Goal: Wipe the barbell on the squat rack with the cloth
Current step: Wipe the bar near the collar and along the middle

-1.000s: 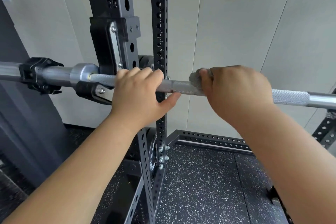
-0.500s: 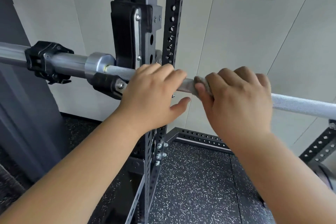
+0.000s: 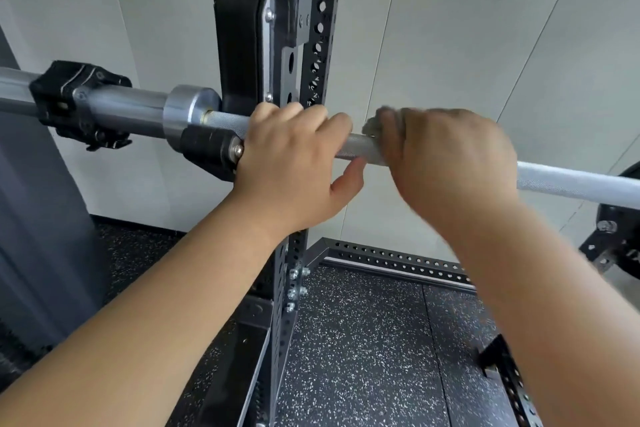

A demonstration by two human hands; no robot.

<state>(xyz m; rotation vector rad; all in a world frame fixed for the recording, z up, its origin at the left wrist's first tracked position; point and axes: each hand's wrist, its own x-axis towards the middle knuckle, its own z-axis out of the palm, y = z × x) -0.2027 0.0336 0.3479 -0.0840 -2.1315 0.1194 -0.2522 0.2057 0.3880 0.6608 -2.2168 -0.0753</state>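
From the head camera I see my left hand [image 3: 294, 166] curled over the barbell [image 3: 571, 184], just right of the black hook [image 3: 207, 149] that carries it on the squat rack [image 3: 322, 28], thumb hanging loose below the shaft. My right hand [image 3: 446, 163], slightly blurred, sits close beside it and grips a grey cloth [image 3: 372, 128] wrapped on the knurled shaft. A black collar [image 3: 79, 100] clamps the sleeve at far left, and speckled rubber floor [image 3: 363, 357] lies below.

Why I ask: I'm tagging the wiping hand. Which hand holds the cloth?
The right hand: its fingers wrap the grey cloth around the bar. The left hand grips bare bar.
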